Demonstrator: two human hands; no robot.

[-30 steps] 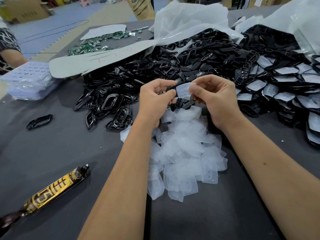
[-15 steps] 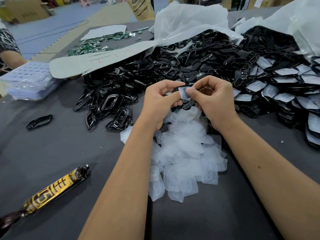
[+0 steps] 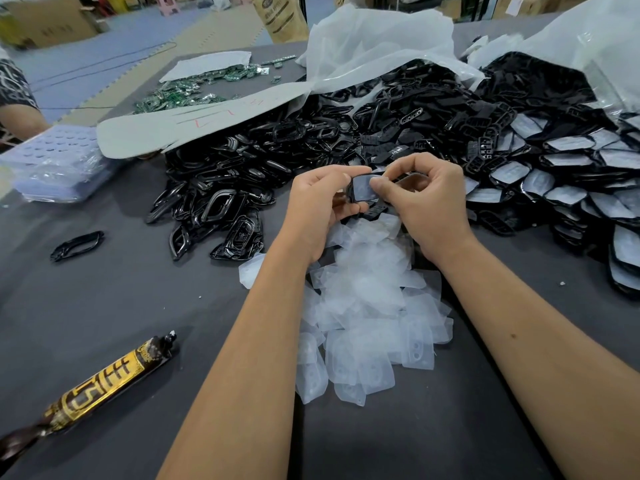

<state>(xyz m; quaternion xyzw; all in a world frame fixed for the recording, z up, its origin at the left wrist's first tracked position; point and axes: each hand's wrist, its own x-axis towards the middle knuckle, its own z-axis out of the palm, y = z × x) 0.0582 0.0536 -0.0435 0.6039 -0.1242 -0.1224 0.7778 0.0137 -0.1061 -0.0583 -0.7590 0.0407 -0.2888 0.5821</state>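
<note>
My left hand (image 3: 320,206) grips a small black plastic shell (image 3: 360,190) with a clear translucent pad seated in it, held above the table centre. My right hand (image 3: 426,199) pinches the same shell from the right, its thumb pressing on the pad. Below both hands lies a heap of clear translucent pads (image 3: 367,313). A big pile of black frames and shells (image 3: 277,157) spreads behind my hands. To the right lie several black shells with pads fitted (image 3: 561,188).
A gold-and-brown glue tube (image 3: 104,386) lies at the front left on the dark grey table (image 3: 104,299). One loose black frame (image 3: 76,244) lies left. Blue trays (image 3: 52,164), green circuit boards (image 3: 187,88) and white plastic bags (image 3: 374,46) sit farther back. Another person's arm (image 3: 17,119) shows far left.
Both hands have drawn together and the clear pad, earlier held loose between my fingers, now sits inside the black shell under my right thumb.
</note>
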